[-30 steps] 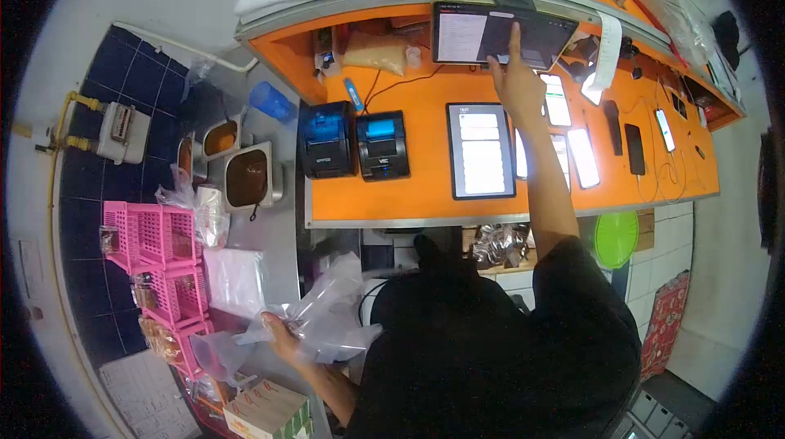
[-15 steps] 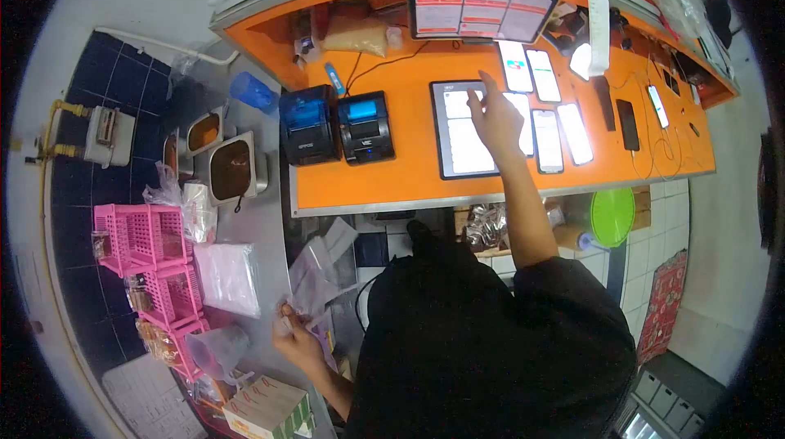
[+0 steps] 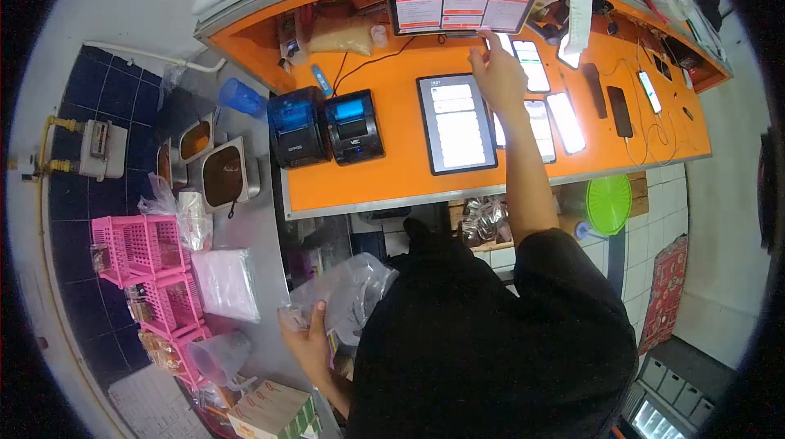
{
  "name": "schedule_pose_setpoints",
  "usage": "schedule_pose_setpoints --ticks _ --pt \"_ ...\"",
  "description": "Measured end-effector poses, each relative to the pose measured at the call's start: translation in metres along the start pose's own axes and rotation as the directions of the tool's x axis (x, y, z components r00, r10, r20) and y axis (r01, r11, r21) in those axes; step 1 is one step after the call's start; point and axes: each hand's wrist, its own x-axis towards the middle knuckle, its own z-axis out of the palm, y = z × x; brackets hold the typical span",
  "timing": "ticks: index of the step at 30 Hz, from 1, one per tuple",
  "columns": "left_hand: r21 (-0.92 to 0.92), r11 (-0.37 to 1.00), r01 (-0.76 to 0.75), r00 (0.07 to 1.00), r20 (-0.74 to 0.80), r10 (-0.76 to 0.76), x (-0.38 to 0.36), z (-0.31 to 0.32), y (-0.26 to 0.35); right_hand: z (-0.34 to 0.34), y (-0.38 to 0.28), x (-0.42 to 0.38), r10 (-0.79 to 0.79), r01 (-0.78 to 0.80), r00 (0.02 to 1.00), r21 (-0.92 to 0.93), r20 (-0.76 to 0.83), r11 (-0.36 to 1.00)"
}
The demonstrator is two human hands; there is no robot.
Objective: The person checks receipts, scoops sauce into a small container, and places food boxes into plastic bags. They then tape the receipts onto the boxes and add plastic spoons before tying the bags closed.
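Note:
At the edge of the steel counter, my left hand (image 3: 307,345) is closed on a clear plastic bag (image 3: 352,292), which puffs out toward my body. My right hand (image 3: 500,83) reaches over the orange desk, index finger stretched out and nothing held. Its fingertip overlaps the lower edge of the upright tablet (image 3: 466,4), whose screen shows red and white panels. Under the hand, a phone with a bright screen (image 3: 499,42) is partly hidden. A flat tablet (image 3: 459,124) lies just left of my wrist, with several lit phones (image 3: 566,122) to the right.
Two small black printers (image 3: 353,128) stand left on the desk. Charging cables trail around a dark phone (image 3: 620,112) at right. Along the left counter are steel food pans (image 3: 225,173), pink baskets (image 3: 147,247), a stack of clear bags (image 3: 225,284) and a plastic jug (image 3: 221,357).
My right hand has moved up from the flat tablet toward the upright one. The bag in my left hand has swung down and spread wider. The view has shifted slightly.

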Motion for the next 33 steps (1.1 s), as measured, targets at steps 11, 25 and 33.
schedule_pose_setpoints --ticks 11,25,33 --pt "-0.058 0.987 0.149 0.985 0.1 -0.143 0.008 -0.002 -0.024 0.007 0.016 0.002 0.105 -0.103 0.989 0.023 -0.104 0.994" --pt "0.019 0.997 0.075 0.984 0.163 -0.077 0.01 0.013 -0.003 0.005 0.03 0.029 0.083 -0.083 0.996 0.003 -0.04 0.997" --pt "-0.006 0.995 0.096 0.977 0.194 -0.093 0.009 0.014 0.022 0.006 0.031 0.006 0.087 -0.081 0.995 0.087 -0.058 0.993"
